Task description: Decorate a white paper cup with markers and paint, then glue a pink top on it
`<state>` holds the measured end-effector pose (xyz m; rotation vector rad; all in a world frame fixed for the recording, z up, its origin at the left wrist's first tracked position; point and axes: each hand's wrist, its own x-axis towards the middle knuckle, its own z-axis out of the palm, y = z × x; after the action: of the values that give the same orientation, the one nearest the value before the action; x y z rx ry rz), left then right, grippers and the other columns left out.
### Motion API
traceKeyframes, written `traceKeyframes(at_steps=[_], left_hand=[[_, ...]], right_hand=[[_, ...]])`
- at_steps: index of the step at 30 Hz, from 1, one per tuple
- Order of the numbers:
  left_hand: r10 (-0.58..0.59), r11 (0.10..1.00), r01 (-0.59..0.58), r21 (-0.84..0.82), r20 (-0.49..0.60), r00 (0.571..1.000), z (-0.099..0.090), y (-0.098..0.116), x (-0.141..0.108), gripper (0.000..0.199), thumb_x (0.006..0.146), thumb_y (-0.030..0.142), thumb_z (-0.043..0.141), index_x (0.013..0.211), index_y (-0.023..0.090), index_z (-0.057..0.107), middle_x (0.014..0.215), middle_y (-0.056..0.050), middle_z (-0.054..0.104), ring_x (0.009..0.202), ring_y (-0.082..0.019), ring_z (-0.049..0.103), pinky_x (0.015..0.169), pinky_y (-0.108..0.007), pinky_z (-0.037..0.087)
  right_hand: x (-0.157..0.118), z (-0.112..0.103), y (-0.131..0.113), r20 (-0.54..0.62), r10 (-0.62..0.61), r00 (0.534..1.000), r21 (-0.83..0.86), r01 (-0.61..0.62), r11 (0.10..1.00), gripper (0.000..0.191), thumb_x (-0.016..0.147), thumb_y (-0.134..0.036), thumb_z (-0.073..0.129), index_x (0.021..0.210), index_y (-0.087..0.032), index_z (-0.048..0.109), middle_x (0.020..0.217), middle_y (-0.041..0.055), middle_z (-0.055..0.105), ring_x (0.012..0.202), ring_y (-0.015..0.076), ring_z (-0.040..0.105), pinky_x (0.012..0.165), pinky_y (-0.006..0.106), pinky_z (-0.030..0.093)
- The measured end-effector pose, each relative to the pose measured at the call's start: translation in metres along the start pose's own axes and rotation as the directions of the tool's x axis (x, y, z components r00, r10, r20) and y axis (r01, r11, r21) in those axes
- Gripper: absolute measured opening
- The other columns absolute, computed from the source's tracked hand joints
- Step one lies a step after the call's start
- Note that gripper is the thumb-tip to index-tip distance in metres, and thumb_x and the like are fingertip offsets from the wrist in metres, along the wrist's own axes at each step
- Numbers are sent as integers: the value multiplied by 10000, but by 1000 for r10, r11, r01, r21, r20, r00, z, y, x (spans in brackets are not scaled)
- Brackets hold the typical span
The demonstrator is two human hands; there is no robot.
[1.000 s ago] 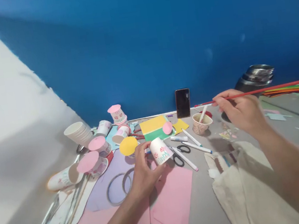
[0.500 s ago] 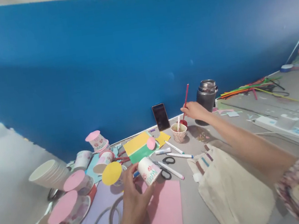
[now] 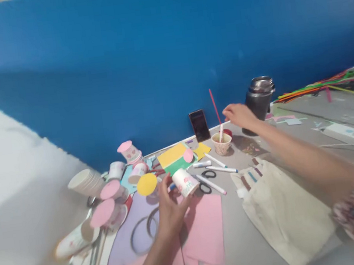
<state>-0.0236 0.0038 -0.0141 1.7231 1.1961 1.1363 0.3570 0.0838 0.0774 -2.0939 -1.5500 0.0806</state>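
My left hand [image 3: 171, 209] grips a small white paper cup [image 3: 185, 182] with red and green drawings, tilted above the pink paper [image 3: 206, 228]. My right hand [image 3: 240, 115] is raised near the wall, its fingers loosely bent and a little apart, with nothing visible in them. Just left of its fingertips a thin red stick [image 3: 214, 106] stands upright. The stick's lower end is hidden behind a patterned paper cup [image 3: 222, 145] holding a white marker [image 3: 221, 133]. Beside that cup is a small red container [image 3: 228, 132].
A dark thermos [image 3: 259, 100] stands open behind my right hand, and a phone [image 3: 199, 126] leans on the wall. Scissors [image 3: 205, 188] and several markers lie mid-table. A cream cloth bag [image 3: 285, 209] is at right; cups with pink discs and stacked white cups [image 3: 87, 183] are at left.
My right hand has let go of the red stick and moved slightly right of it. The left hand still holds the cup. The whole view has shifted somewhat.
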Motion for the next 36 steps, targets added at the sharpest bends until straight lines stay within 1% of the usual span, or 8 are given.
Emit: traceKeyframes(at_steps=[2, 5, 8, 12, 18, 26, 31, 36], left_hand=[[-23, 1000, 23, 11, 4, 1000, -1, 5, 0, 743, 796, 350, 813, 1449, 270, 468, 1448, -139, 534, 1198, -287, 668, 952, -443, 602], [52, 997, -51, 59, -27, 998, -2, 4, 0, 681, 767, 290, 811, 1384, 268, 525, 1415, -113, 528, 1325, -302, 575, 1035, -459, 565], [103, 993, -101, 59, -20, 995, -1, 0, 1, 639, 744, 255, 796, 1337, 263, 557, 1384, -100, 531, 1324, -304, 554, 1054, -481, 550], [116, 991, -116, 60, -1, 993, 0, -1, 0, 643, 755, 232, 774, 1354, 242, 543, 1394, -111, 534, 1332, -305, 555, 1086, -510, 531], [105, 994, -105, 25, -8, 994, 0, 2, -1, 648, 756, 260, 805, 1351, 245, 549, 1397, -103, 538, 1321, -299, 580, 1062, -480, 557], [34, 999, -35, -8, -61, 998, 0, 3, 0, 645, 736, 244, 795, 1339, 248, 568, 1394, -97, 558, 1259, -275, 634, 1003, -422, 599], [41, 997, -37, 64, -63, 997, -3, 7, -1, 617, 770, 198, 736, 1355, 257, 553, 1400, -94, 561, 1287, -272, 628, 996, -408, 607], [66, 995, -60, 75, -72, 995, -3, 2, 0, 662, 746, 158, 715, 1377, 256, 538, 1422, -105, 542, 1330, -288, 598, 1015, -425, 602]], right_hand=[[-23, -6, 4, -49, -33, 998, -4, 33, 999, 329, 1068, -322, 473, 1056, -171, 766, 971, 87, 839, 909, 242, 754, 878, 340, 535], [-62, -7, 8, -37, -91, 995, -13, 90, 996, 326, 1007, -333, 481, 921, -198, 766, 885, 73, 836, 744, 221, 717, 696, 313, 484], [-97, 1, 4, 43, -150, 988, -56, 152, 987, 341, 978, -408, 521, 786, -227, 737, 728, 44, 785, 649, 211, 681, 611, 302, 428], [-127, 15, -9, 158, -223, 962, -137, 245, 960, 341, 982, -444, 550, 763, -248, 724, 706, 36, 763, 661, 217, 684, 609, 300, 374], [-139, 32, -22, 276, -272, 922, -187, 329, 926, 217, 953, -344, 629, 799, -242, 742, 763, 46, 783, 685, 209, 688, 592, 304, 288], [-142, 65, -3, 258, -300, 918, -112, 337, 935, 132, 949, -349, 697, 913, -232, 744, 989, 59, 795, 878, 237, 728, 671, 309, 409], [-155, 75, 1, 211, -333, 919, -65, 353, 934, 198, 1025, -328, 586, 961, -236, 749, 995, 68, 774, 944, 227, 728, 761, 314, 478], [-170, 69, -25, 328, -472, 819, 44, 486, 873, 225, 1044, -360, 581, 907, -231, 705, 948, 49, 773, 911, 228, 734, 770, 329, 473]])
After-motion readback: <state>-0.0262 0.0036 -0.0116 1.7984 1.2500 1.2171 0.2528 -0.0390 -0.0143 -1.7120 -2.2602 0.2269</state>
